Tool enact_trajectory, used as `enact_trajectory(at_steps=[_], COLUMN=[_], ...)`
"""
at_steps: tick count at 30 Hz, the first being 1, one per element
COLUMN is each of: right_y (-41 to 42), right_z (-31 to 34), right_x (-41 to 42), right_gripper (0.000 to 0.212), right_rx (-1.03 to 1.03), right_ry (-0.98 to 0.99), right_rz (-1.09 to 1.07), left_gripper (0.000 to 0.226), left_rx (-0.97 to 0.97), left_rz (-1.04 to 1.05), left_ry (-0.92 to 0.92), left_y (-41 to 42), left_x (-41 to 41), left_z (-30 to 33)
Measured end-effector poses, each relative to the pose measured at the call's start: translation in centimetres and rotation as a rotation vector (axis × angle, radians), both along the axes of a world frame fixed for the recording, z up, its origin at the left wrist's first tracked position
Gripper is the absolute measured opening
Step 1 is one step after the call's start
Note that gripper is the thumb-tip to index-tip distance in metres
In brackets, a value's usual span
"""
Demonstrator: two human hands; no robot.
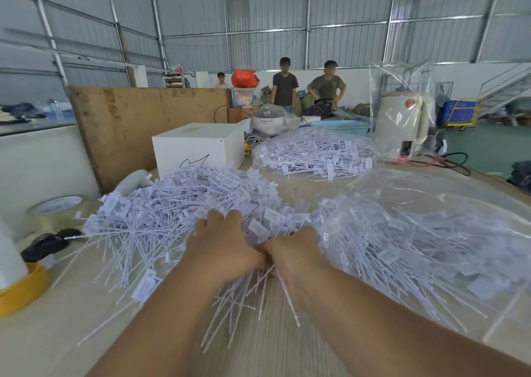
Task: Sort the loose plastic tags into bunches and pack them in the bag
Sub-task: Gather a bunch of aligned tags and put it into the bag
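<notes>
A big heap of loose white plastic tags [172,213] covers the table in front of me. My left hand [221,241] reaches into the heap, fingers buried among the tags. My right hand [290,250] is curled round a bunch of tags [258,290] whose thin tails stick out towards me below both wrists. The two hands touch each other. To the right lies a clear plastic bag [416,233] holding many tags. A second filled bag of tags [313,155] lies further back.
A white box [198,147] stands behind the heap. On the left are a tape roll [57,207], a black object [46,244] and a white-and-yellow thing [17,279]. A wooden board [129,118], a cooker, a blue basket and three people stand at the back.
</notes>
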State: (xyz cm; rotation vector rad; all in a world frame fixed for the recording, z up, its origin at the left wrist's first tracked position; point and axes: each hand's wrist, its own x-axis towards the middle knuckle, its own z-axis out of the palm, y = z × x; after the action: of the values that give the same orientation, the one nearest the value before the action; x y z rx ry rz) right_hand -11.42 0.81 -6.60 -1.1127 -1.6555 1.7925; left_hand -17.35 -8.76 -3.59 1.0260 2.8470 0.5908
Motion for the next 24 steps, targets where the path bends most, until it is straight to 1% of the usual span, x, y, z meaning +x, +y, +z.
enact_trajectory(at_steps=[2,4,6,10,14,18,19,20,22,23,24], right_y=[-0.1,-0.3,-0.3,-0.4,-0.4,-0.2,-0.3,-0.3,-0.4,-0.4,-0.4], right_z=[-0.2,-0.2,-0.1,0.0,0.2,0.2,0.3,0.4,0.8,1.0,1.1], right_x=[0.2,0.3,0.2,-0.1,-0.1,-0.3,-0.3,-0.2,-0.1,0.0,-0.1], right_gripper=[0.089,0.087,0.09,0.104,0.117,0.124,0.126,0.127,0.129,0.13,0.13], right_rx=[0.03,0.013,-0.037,-0.09,-0.124,-0.143,-0.141,-0.134,-0.139,-0.147,-0.157], right_ry=[-0.022,-0.014,0.026,0.117,0.17,0.191,0.194,0.196,0.218,0.233,0.239], right_rz=[-0.004,-0.015,-0.035,-0.029,-0.003,0.002,0.0,-0.003,-0.017,-0.022,-0.02], left_gripper=[0.1,0.106,0.102,0.097,0.071,0.057,0.059,0.066,0.088,0.09,0.088], left_rx=[-0.058,-0.017,0.051,0.18,0.313,0.387,0.403,0.427,0.497,0.531,0.558], left_rz=[0.002,-0.037,-0.085,-0.159,-0.167,-0.153,-0.15,-0.155,-0.172,-0.185,-0.203], left_ry=[-0.095,-0.176,-0.216,-0.3,-0.324,-0.348,-0.368,-0.409,-0.507,-0.542,-0.567], left_y=[0.1,0.4,0.6,0.8,1.1,1.6,1.6,1.5,1.4,1.3,1.2], left_x=[-0.3,-0.4,-0.2,0.1,0.3,0.4,0.3,0.3,0.2,0.1,0.1], left_z=[-0.4,-0.8,-0.9,-0.9,-1.0,-0.9,-0.9,-0.7,-0.5,-0.3,-0.1])
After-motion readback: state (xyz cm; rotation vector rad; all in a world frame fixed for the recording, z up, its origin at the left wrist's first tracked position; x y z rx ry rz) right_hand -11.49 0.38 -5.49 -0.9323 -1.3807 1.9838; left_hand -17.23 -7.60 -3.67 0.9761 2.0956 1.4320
